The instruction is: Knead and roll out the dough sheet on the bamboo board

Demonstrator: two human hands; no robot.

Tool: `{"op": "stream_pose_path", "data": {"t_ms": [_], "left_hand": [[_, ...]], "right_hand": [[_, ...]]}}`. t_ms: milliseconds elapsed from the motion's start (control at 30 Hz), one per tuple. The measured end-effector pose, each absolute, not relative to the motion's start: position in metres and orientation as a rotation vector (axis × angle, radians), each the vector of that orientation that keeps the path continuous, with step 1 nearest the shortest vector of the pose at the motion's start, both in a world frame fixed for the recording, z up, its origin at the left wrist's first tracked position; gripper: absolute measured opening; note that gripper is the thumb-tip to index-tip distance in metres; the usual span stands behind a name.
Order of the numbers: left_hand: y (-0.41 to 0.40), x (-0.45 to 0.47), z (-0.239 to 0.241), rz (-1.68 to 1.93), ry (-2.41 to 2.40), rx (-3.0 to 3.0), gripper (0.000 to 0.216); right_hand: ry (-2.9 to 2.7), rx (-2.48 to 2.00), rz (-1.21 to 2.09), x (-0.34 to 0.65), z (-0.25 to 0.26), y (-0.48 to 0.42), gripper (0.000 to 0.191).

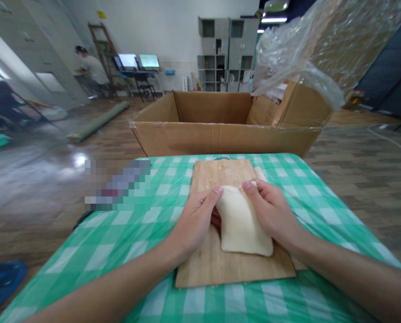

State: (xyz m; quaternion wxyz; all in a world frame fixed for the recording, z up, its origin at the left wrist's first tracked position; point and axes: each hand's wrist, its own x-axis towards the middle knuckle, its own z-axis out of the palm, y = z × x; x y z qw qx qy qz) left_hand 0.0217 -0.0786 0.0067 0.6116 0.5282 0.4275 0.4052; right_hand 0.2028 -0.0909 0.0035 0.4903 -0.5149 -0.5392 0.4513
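Observation:
A flat, pale sheet of dough (pixel 242 226) hangs between my hands over a wooden cutting board (pixel 224 271). My left hand (pixel 200 213) pinches its upper left corner, thumb on top and fingers behind. At the upper right corner, my right hand (pixel 271 208) grips it the same way, thumb in front. The dough's lower edge is close above the board or resting on it; I cannot tell which. Behind my right hand shows the end of a pale rod (pixel 260 173), perhaps a rolling pin, mostly hidden. The board has a metal handle (pixel 221 158) at its far end.
Green-and-white checked cloth (pixel 119 251) covers the table. A blurred-out item (pixel 118 186) lies at its left edge. Beyond the far edge stands a large open cardboard box (pixel 220 137) with plastic wrap (pixel 298 58). A person (pixel 94 67) sits at the far left.

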Motion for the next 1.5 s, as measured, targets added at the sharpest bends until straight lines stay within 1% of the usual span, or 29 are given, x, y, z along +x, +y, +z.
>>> {"op": "stream_pose_path", "data": {"t_ms": [167, 267, 367, 433, 633, 733, 867, 967, 1200, 1400, 1500], "left_hand": [[-0.079, 0.02, 0.006, 0.781, 0.863, 1.381, 0.035], [-0.078, 0.019, 0.005, 0.729, 0.843, 1.446, 0.033], [-0.079, 0.019, 0.006, 0.739, 0.831, 1.413, 0.034], [-0.08, 0.019, 0.007, 0.745, 0.838, 1.373, 0.036], [-0.08, 0.018, 0.009, 0.816, 0.96, 1.327, 0.049], [-0.08, 0.019, 0.01, 0.871, 1.031, 1.353, 0.052], [-0.08, 0.021, 0.011, 0.963, 1.125, 1.487, 0.051], [-0.081, 0.022, 0.011, 0.989, 1.219, 1.569, 0.055], [-0.079, 0.021, 0.009, 0.949, 1.3, 1.507, 0.066], [-0.079, 0.019, 0.01, 1.017, 1.273, 1.498, 0.058], [-0.08, 0.018, 0.009, 1.054, 1.287, 1.427, 0.059]], "right_hand": [[-1.266, -1.203, 1.04, 0.203, 0.004, -0.092, 0.044], [-1.25, -1.166, 1.205, 0.203, 0.007, -0.093, 0.039], [-1.252, -1.153, 1.404, 0.203, 0.007, -0.093, 0.041], [-1.206, -1.142, 1.452, 0.204, 0.006, -0.093, 0.042], [-1.105, -1.172, 1.328, 0.203, 0.006, -0.096, 0.042], [-1.17, -1.153, 1.382, 0.202, 0.009, -0.097, 0.045], [-1.412, -1.101, 1.426, 0.201, 0.009, -0.098, 0.036], [-1.53, -1.131, 1.451, 0.202, 0.008, -0.1, 0.033], [-1.414, -1.084, 1.453, 0.204, 0.008, -0.102, 0.037], [-1.288, -1.092, 1.492, 0.202, 0.006, -0.1, 0.043], [-1.309, -1.129, 1.473, 0.201, 0.005, -0.101, 0.047]]}}
